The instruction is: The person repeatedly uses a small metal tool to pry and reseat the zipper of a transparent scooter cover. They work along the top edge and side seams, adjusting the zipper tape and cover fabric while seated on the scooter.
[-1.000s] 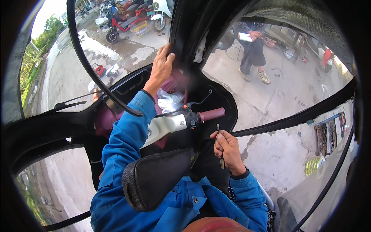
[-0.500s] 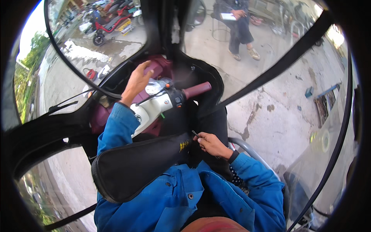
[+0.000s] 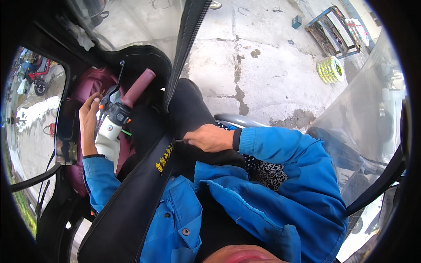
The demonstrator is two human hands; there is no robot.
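My left hand (image 3: 89, 119) reaches past the white handlebar stem (image 3: 108, 139), fingers stretched out towards the purple front panel (image 3: 91, 82). It seems to hold nothing; part of its fingers is hidden from view. Between my fingers and thumb, my right hand (image 3: 210, 137) grips a slim metal piece (image 3: 179, 140) above my lap; its kind is unclear. Its tip lies against the narrow end of a long black padded cover (image 3: 123, 206) with yellow lettering, slanting across my lap and left forearm. A purple handlebar grip (image 3: 139, 87) sticks up beside a black switch housing (image 3: 117, 113).
A dark-edged clear rain canopy (image 3: 184, 48) surrounds me, with another clear sheet (image 3: 364, 114) at the right. A curved silver rail (image 3: 237, 119) passes beside my leg. On the concrete floor stand a yellow-green roll (image 3: 330, 70), a metal frame (image 3: 333, 33) and a small teal box (image 3: 297, 22).
My view has swung right, so the handlebar and cover sit further left. My left hand has shifted from atop the purple panel towards the switch housing. My right hand keeps its grip.
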